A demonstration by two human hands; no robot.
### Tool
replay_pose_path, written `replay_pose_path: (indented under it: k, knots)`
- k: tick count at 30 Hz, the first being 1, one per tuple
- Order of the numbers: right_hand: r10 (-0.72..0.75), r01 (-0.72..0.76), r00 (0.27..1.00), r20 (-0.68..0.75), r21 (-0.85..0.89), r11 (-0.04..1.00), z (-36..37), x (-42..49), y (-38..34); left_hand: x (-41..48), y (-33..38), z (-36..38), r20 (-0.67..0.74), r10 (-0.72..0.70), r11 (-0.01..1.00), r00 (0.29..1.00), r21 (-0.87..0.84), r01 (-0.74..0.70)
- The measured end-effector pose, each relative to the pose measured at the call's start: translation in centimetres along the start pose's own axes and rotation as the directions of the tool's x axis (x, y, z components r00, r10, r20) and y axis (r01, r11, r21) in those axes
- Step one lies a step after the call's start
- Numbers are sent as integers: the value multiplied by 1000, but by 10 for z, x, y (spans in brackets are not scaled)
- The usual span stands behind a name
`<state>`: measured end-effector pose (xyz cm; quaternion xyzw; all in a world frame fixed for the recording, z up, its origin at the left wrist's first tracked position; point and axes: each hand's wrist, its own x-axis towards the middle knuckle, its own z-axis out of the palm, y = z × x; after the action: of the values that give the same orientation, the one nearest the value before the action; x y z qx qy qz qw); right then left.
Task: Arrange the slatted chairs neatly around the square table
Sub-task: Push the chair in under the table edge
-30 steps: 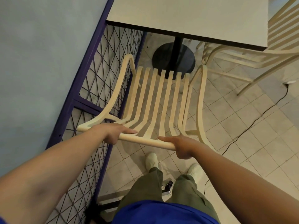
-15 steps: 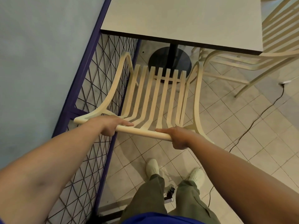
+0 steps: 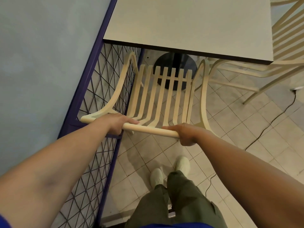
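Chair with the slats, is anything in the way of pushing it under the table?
Nothing lies between the chair and the table. Under the table, the black pedestal base sits straight ahead, and the purple mesh fence is close on its left side.

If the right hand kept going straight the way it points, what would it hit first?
Most likely the chair's slats: the right hand grips the top rail, and its forearm aims forward and down across them. The square table lies further on, though depth is unclear.
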<state>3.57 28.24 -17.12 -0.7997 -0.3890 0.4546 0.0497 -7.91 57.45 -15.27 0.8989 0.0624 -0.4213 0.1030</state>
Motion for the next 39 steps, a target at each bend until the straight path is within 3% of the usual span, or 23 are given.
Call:
replay_pose_path:
  k: [4,12,29,39]
  knots:
    - [-22,22,1000,3,4,1000,-7,1,1,-2,2,0,-59,8,1000,998,13,-7]
    - [14,-14,1000,-2,20,1000,-10,1,-3,0,-4,-9,42,15,1000,999,2,-15]
    - [118,-117,993,-19,58,991,-20,5,-8,15,-25,-16,24,87,996,996,32,-87]
    - [137,-139,989,-58,-40,989,-12,2,-10,10,-29,-16,52,72,996,996,50,-74]
